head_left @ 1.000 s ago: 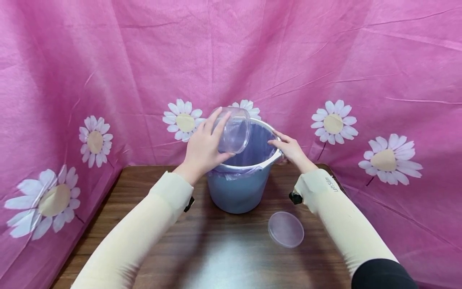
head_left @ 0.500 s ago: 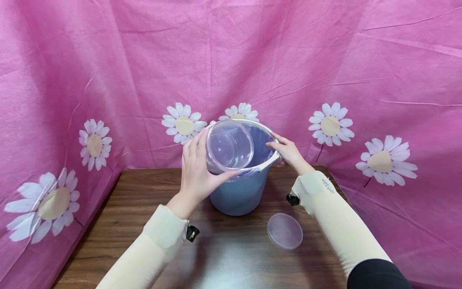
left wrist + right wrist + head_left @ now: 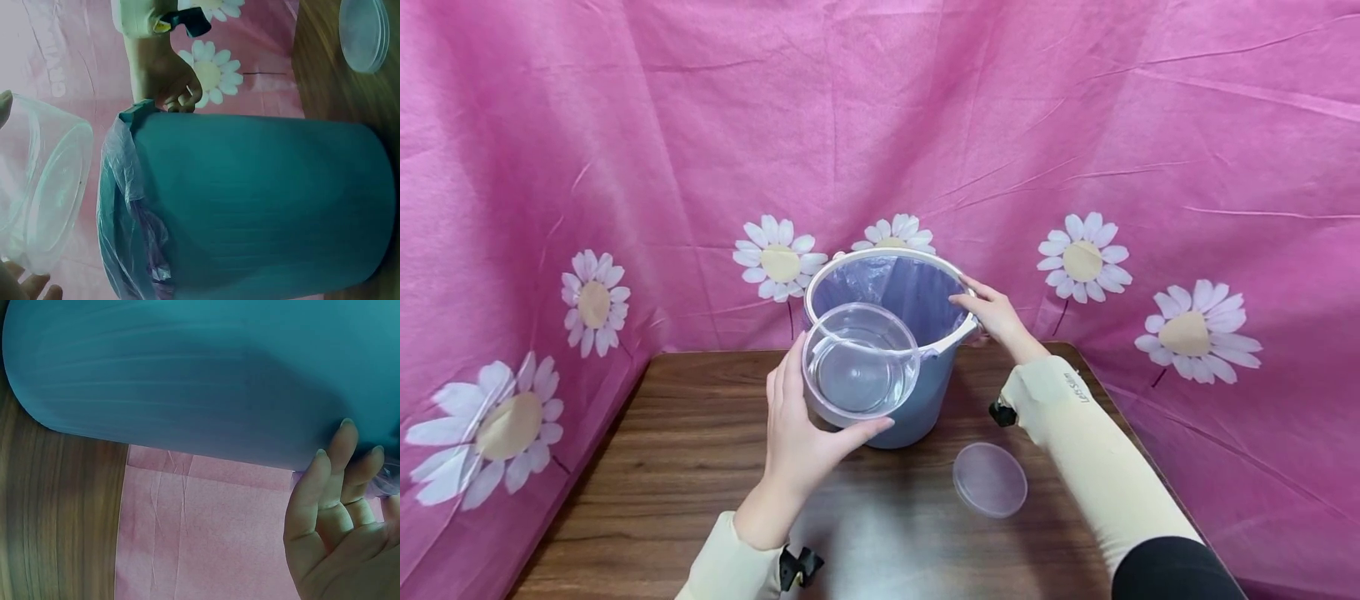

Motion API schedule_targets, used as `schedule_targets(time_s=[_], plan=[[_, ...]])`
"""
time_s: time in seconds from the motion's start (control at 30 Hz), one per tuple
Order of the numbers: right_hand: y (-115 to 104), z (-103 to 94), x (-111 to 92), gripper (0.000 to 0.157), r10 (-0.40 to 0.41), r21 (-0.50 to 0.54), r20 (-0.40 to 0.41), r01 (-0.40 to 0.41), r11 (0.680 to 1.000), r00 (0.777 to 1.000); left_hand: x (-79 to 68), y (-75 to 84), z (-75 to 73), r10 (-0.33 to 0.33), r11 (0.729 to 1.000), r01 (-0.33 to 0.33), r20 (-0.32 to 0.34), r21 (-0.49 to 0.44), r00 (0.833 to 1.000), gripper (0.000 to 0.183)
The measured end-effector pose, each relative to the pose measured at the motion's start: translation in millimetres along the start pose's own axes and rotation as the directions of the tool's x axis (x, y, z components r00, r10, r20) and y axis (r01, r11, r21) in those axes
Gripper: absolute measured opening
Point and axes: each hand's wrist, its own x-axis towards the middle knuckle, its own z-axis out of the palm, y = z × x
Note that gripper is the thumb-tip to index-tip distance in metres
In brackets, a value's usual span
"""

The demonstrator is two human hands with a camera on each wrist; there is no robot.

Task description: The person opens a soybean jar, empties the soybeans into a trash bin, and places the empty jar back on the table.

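My left hand (image 3: 799,437) grips a round clear plastic tub (image 3: 860,371) by its sides, thumb at the front and fingers at the left. The tub appears empty, its open mouth tilted up toward the head camera. It overlaps the near left rim of a blue-grey trash bin (image 3: 925,404). In the left wrist view the tub (image 3: 47,181) hangs beside the bin's lined top, apart from it. At the bin's right, my right hand (image 3: 997,318) holds the white rim, with some fingers over the inside and others against the outer wall (image 3: 187,381).
A thin purple bag (image 3: 865,283) lines the bin. On the wooden table (image 3: 700,433), right of the bin's base, lies a round translucent lid (image 3: 990,480). Pink cloth (image 3: 985,125) printed with white daisies hangs behind and along both sides.
My left hand has drawn the tub from over the bin's opening toward me and down, turning it from tipped over to mouth up. The right hand has stayed at the rim.
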Motion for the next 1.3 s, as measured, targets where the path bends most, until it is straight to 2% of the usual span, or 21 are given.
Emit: schedule_targets(time_s=[0.17, 0.33, 0.43, 0.67, 0.8, 0.9, 1.03, 1.13, 1.3], plan=[[1, -0.3, 0, 0.066, -0.014, 0.000, -0.003, 0.014, 1.000, 1.000, -22.1, 1.7, -1.6, -0.130, 0.991, 0.131, 0.039, -0.018, 0.991, 0.129], [8, 0.7, 6, 0.065, -0.041, -0.002, -0.017, 0.041, 0.999, 0.999, -43.9, 0.5, -1.9, -0.214, 0.977, 0.214, 0.090, 0.001, 0.973, 0.129], [9, 1.3, 7, 0.065, -0.037, 0.011, -0.017, 0.038, 0.999, 0.999, -53.1, -2.6, -2.7, -0.242, 0.970, 0.243, 0.119, 0.007, 0.963, 0.129], [-1, 2.5, -1, 0.064, 0.008, 0.065, 0.001, -0.008, 0.998, 1.000, -71.1, -16.0, -2.8, -0.243, 0.970, 0.237, 0.134, 0.062, 0.961, 0.128], [-15, 4.5, -17, 0.064, 0.013, 0.069, 0.011, -0.014, 0.998, 1.000, -83.4, -22.9, -1.5, -0.289, 0.955, 0.274, 0.160, 0.113, 0.944, 0.126], [-18, 3.5, -21, 0.067, -0.007, 0.090, 0.027, 0.004, 0.996, 1.000, -92.2, -28.8, 0.8, -0.318, 0.944, 0.294, 0.182, 0.148, 0.930, 0.125], [-16, 1.7, -20, 0.072, -0.023, 0.122, 0.042, 0.018, 0.992, 0.999, -102.3, -40.9, 3.6, -0.335, 0.937, 0.304, 0.198, 0.171, 0.921, 0.123], [-20, 2.5, -24, 0.069, -0.008, 0.111, 0.026, 0.005, 0.994, 1.000, -109.7, -52.8, 4.3, -0.353, 0.931, 0.320, 0.205, 0.177, 0.913, 0.122], [-17, 2.1, -21, 0.065, 0.000, 0.111, 0.011, -0.001, 0.994, 1.000, -121.2, -70.4, 4.5, -0.410, 0.909, 0.377, 0.222, 0.176, 0.885, 0.119]])
